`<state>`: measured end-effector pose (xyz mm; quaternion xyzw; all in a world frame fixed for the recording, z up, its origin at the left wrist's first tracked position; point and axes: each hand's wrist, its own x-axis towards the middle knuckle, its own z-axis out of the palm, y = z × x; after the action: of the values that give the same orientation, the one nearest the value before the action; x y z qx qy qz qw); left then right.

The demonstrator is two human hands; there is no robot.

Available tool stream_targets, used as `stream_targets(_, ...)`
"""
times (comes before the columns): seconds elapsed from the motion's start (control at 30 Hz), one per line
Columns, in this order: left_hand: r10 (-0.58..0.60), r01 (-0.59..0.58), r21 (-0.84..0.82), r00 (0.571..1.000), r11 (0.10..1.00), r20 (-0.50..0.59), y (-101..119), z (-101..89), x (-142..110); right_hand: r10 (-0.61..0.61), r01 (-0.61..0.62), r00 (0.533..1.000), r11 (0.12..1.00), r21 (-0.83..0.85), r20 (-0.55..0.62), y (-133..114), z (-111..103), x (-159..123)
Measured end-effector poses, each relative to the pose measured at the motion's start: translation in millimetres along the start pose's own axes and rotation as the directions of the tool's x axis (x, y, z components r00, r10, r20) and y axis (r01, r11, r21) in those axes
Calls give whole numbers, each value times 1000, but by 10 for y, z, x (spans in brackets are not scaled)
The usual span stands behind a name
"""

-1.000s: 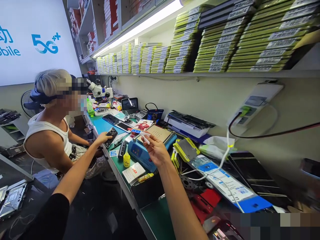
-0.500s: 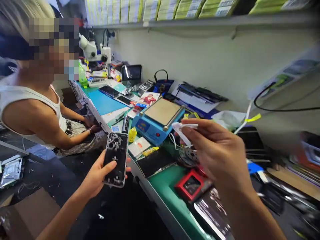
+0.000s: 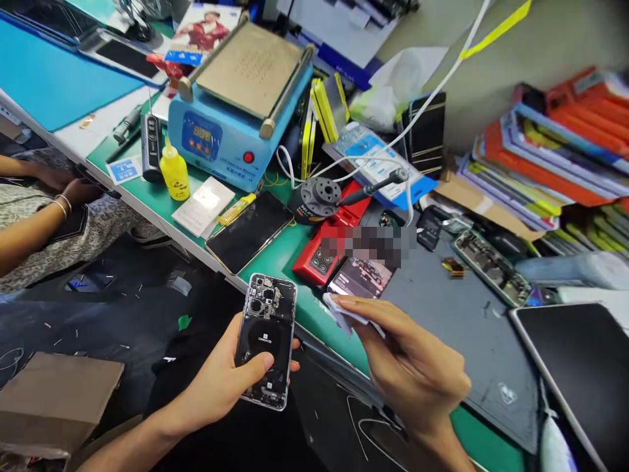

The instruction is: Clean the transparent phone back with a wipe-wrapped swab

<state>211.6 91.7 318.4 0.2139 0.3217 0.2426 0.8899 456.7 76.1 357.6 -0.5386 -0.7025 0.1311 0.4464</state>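
Note:
My left hand [image 3: 230,373] is closed around a phone [image 3: 263,318] with its back cover off. The phone's camera openings and black inner parts face up, and my thumb presses on its lower half. A folded white wipe [image 3: 346,316] is pinched between the thumb and fingers of my right hand [image 3: 413,360], to the right of the phone and apart from it. Beyond my hands, a red device [image 3: 319,252] and a lit phone screen [image 3: 361,278] lie on the bench. Another dark phone [image 3: 250,231] lies near the bench edge.
A blue heating-plate machine [image 3: 221,131] stands behind a yellow bottle [image 3: 174,174]. A round black tool holder [image 3: 318,196] sits mid-bench. At right are an opened phone body [image 3: 491,267], a tablet [image 3: 565,367] and stacked boxes [image 3: 535,157]. A seated person's arm [image 3: 34,223] shows at left.
My view has swung down and to the right, so the bench fills more of it. Both hands keep their holds; the right hand with the wipe is now lower and nearer the phone.

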Motion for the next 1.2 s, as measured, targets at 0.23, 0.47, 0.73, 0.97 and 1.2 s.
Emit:
stream_targets(0.23, -41, 46, 81, 997, 996, -58, -50, 40, 62, -71, 69, 993, 997, 22, 96, 67, 135, 33)
stream_targets(0.47, -56, 64, 84, 993, 994, -104, -51, 75, 86, -179, 173, 974, 983, 53, 139, 191, 278, 23)
stream_targets(0.73, -43, 52, 81, 993, 995, -114, -87, 82, 59, -324, 327, 923, 945, 23, 210, 292, 336, 27)
stream_targets(0.97, -19, 35, 149, 994, 988, -108, -78, 77, 65, -319, 324, 929, 946, 4, 189, 339, 409, -3)
stream_targets(1.2, 8, 17, 226, 994, 974, -111, -112, 36, 39, -337, 347, 921, 938, -17, 197, 368, 427, -48)
